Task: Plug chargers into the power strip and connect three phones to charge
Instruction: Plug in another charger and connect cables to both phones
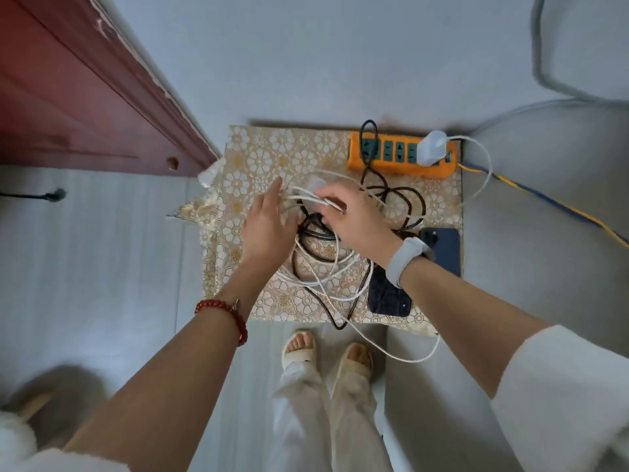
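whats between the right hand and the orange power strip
In the head view, loops of black braided cable and strands of white cable cross the floral cloth between the right hand and the power strip.

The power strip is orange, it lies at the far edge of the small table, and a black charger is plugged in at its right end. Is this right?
Not quite. In the head view the charger plugged in at the right end of the orange power strip is white, not black. The rest holds: the strip lies at the far edge of the table.
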A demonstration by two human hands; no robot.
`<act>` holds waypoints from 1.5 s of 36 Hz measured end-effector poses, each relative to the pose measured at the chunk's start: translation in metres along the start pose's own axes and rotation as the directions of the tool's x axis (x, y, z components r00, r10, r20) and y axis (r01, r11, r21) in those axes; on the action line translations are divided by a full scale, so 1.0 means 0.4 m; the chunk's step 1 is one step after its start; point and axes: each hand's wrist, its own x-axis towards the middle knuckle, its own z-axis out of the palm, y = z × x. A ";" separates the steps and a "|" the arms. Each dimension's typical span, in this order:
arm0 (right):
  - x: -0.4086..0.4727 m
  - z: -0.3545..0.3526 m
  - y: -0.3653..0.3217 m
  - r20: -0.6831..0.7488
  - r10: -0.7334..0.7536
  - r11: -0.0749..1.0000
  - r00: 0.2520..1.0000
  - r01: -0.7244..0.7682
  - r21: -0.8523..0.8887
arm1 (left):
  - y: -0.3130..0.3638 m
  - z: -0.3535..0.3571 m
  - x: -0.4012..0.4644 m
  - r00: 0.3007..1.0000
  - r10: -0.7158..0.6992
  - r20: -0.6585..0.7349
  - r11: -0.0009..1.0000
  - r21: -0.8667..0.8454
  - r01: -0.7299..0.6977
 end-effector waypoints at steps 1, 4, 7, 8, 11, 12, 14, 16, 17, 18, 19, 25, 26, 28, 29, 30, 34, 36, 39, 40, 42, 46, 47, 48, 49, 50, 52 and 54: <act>0.003 0.002 -0.008 0.019 0.004 1.000 1.000 -0.005 0.021 | -0.008 -0.013 0.000 1.000 -0.002 -0.020 1.000 -0.025 0.001; 0.015 -0.004 -0.030 0.077 0.112 0.984 0.991 -0.122 0.130 | -0.032 -0.046 0.001 0.995 0.088 -0.052 0.996 -0.029 -0.089; 0.033 -0.025 -0.040 -0.017 0.189 0.972 0.982 -0.184 0.145 | -0.054 -0.064 -0.006 0.988 0.153 0.009 0.988 -0.038 -0.152; 0.033 -0.035 -0.043 -0.060 0.164 0.986 0.985 -0.161 0.051 | -0.061 -0.068 -0.010 0.985 0.168 0.028 0.985 -0.038 -0.167; 0.019 -0.068 -0.046 -0.059 0.029 0.946 0.998 -0.046 -0.322 | -0.066 -0.080 -0.016 0.984 0.168 0.059 0.986 -0.016 -0.168; 0.012 -0.083 -0.044 -0.034 0.002 0.913 0.999 -0.015 -0.407 | -0.065 -0.085 -0.016 0.986 0.153 0.065 0.988 -0.031 -0.151; 0.000 -0.117 -0.039 0.024 -0.028 0.891 0.999 0.036 -0.452 | -0.058 -0.095 -0.014 0.989 0.118 0.087 0.992 -0.059 -0.113; -0.006 -0.155 -0.040 0.059 -0.022 0.933 0.998 0.042 -0.358 | -0.047 -0.102 -0.010 0.988 0.084 0.128 0.995 -0.063 -0.077; -0.007 -0.174 -0.042 0.056 -0.003 0.957 0.998 0.019 -0.289 | -0.041 -0.104 -0.006 0.987 0.059 0.148 0.997 -0.063 -0.051; -0.007 -0.191 -0.044 0.041 0.026 0.973 0.999 -0.016 -0.230 | -0.037 -0.104 -0.001 0.987 0.030 0.161 0.998 -0.066 -0.020; -0.005 -0.205 -0.045 0.017 0.058 0.982 0.998 -0.054 -0.181 | -0.032 -0.103 0.004 0.986 0.003 0.166 0.997 -0.072 0.009; 0.018 -0.258 -0.037 0.065 0.228 0.966 0.972 -0.217 -0.140 | 0.005 -0.093 0.030 0.986 -0.088 0.140 0.990 -0.097 0.102; 0.020 -0.260 -0.037 0.124 0.223 0.957 0.967 -0.193 -0.217 | 0.018 -0.095 0.031 0.985 -0.104 0.141 0.985 -0.126 0.122; 0.020 -0.263 -0.040 0.171 0.192 0.951 0.966 -0.140 -0.276 | 0.050 -0.101 0.025 0.982 -0.109 0.156 0.971 -0.197 0.139; 0.019 -0.267 -0.042 0.169 0.175 0.963 0.970 -0.133 -0.235 | 0.065 -0.104 0.020 0.979 -0.108 0.171 0.964 -0.222 0.145; 0.020 -0.272 -0.040 0.157 0.169 0.978 0.973 -0.145 -0.152 | 0.075 -0.105 0.017 0.976 -0.110 0.187 0.959 -0.239 0.154; 0.018 -0.313 -0.024 0.184 0.296 0.825 0.937 -0.348 0.446 | 0.089 -0.108 0.009 0.941 -0.249 0.228 0.863 -0.390 0.323; 0.016 -0.331 -0.014 0.245 0.359 0.650 0.901 -0.430 0.627 | 0.087 -0.111 0.004 0.903 -0.383 0.194 0.763 -0.485 0.428; 0.011 -0.356 -0.001 0.178 0.406 0.608 0.896 -0.410 0.680 | 0.072 -0.112 -0.004 0.806 -0.590 0.042 0.642 -0.581 0.500; 0.009 -0.362 0.003 0.132 0.418 0.612 0.899 -0.386 0.691 | 0.062 -0.112 -0.006 0.755 -0.655 -0.021 0.619 -0.589 0.520; 0.005 -0.370 0.014 0.020 0.443 0.668 0.896 -0.345 0.659 | 0.046 -0.119 -0.014 0.652 -0.749 -0.120 0.585 -0.582 0.565; 0.005 -0.373 0.043 -0.205 0.400 0.891 0.893 -0.327 0.315 | 0.060 -0.122 -0.040 0.645 -0.748 -0.157 0.649 -0.380 0.659; 0.008 -0.374 0.048 -0.237 0.361 0.925 0.902 -0.312 0.219 | 0.070 -0.116 -0.043 0.671 -0.726 -0.149 0.682 -0.274 0.678; 0.012 -0.376 0.053 -0.255 0.318 0.948 0.913 -0.298 0.116 | 0.086 -0.110 -0.043 0.700 -0.698 -0.149 0.716 -0.170 0.677; 0.015 -0.379 0.057 -0.264 0.277 0.958 0.924 -0.288 -0.005 | 0.103 -0.101 -0.041 0.743 -0.651 -0.158 0.757 -0.071 0.649; 0.021 -0.381 0.062 -0.266 0.239 0.952 0.934 -0.280 -0.127 | 0.120 -0.090 -0.038 0.798 -0.579 -0.165 0.806 0.032 0.591; 0.033 -0.384 0.069 -0.263 0.179 0.916 0.948 -0.258 -0.308 | 0.164 -0.064 -0.027 0.908 -0.399 -0.127 0.877 0.236 0.418; 0.046 -0.385 0.068 -0.261 0.126 0.867 0.957 -0.234 -0.439 | 0.206 -0.028 -0.013 0.977 -0.212 -0.033 0.905 0.370 0.209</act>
